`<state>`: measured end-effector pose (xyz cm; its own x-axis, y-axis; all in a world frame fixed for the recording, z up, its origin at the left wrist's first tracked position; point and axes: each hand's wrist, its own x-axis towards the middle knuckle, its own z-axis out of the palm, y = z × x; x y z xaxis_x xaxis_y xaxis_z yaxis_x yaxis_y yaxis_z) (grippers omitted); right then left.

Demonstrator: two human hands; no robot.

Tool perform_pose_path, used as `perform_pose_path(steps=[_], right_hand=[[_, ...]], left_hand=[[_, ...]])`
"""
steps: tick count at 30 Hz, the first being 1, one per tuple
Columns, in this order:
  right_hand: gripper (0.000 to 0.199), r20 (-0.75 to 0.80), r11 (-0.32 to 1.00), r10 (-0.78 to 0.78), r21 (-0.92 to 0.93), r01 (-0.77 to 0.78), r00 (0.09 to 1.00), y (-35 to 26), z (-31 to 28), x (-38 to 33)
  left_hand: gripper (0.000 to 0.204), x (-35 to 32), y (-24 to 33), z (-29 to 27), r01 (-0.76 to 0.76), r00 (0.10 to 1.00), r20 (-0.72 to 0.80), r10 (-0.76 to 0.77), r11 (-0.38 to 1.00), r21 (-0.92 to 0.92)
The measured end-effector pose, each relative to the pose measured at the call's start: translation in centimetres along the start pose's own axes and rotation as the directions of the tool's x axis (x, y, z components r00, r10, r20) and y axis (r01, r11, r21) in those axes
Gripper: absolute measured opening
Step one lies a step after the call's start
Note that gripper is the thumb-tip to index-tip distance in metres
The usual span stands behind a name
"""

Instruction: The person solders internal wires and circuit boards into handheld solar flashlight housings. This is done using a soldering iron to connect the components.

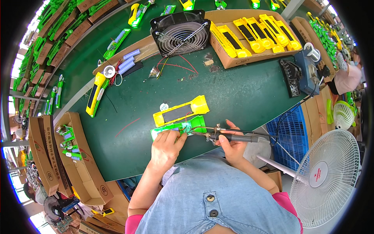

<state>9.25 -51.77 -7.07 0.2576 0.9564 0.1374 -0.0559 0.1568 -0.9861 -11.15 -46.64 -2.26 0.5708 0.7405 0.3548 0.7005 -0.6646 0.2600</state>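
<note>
A: What are the fingers nearest to us doing?

B: The right hand [232,146] has its fingers clamped on the handle of the soldering iron [243,138], which points left toward the other fingertips. The left hand [166,149] bends down over the near edge of the green housing [165,129]. Its fingertips are partly hidden, so I cannot tell whether they pinch a wire or only steady the plastic.

A: So the piece lies just beyond the left fingers?

B: Yes, at their tips and partly under them, with what looks like a circuit board [187,125] facing up. A curved metal tube [204,127] beside the iron reaches toward it from the right. I cannot make out whether the hot tip touches it.

A: How would you do this well?

B: I judge it to be soldering, so I'd leave the left fingertips some room from the tip just right of them. Steady the housing, warm the joint first, feed sparingly, then let it set undisturbed.

A: And farther out?

B: The yellow shell [177,114] lies just past the housing; the iron should not brush it. Well beyond the fingers stand the black fan [181,38] and, to its right, a cardboard box [231,62] holding similar shells
</note>
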Motion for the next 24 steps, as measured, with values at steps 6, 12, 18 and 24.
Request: perform_pose_path(steps=[6,12,18,24], right_hand=[[0.021,0.018,0.987,-0.128,-0.091,0.129,0.992,0.2,-1.2,0.6],[0.022,-0.171,0.993,0.023,0.119,-0.003,0.985,-0.7,-1.0,0.2],[0.023,-0.246,0.994,-0.046,0.086,0.069,0.968,-0.9,-2.6,0.3],[0.024,-0.198,0.986,-0.146,0.047,0.158,0.969,-1.1,-3.6,1.5]], left_hand=[[0.026,0.0,0.2,-0.1,0.012,1.000,0.000,-0.012,1.000,-0.010],[0.023,-0.4,0.5,0.2,0.036,0.999,-0.001,-0.036,0.999,0.007],[0.024,0.2,-3.0,0.4,0.397,0.844,-0.233,-0.482,0.856,-0.333],[0.026,2.4,-6.7,1.6,0.483,0.872,0.037,-0.488,0.870,0.099]])
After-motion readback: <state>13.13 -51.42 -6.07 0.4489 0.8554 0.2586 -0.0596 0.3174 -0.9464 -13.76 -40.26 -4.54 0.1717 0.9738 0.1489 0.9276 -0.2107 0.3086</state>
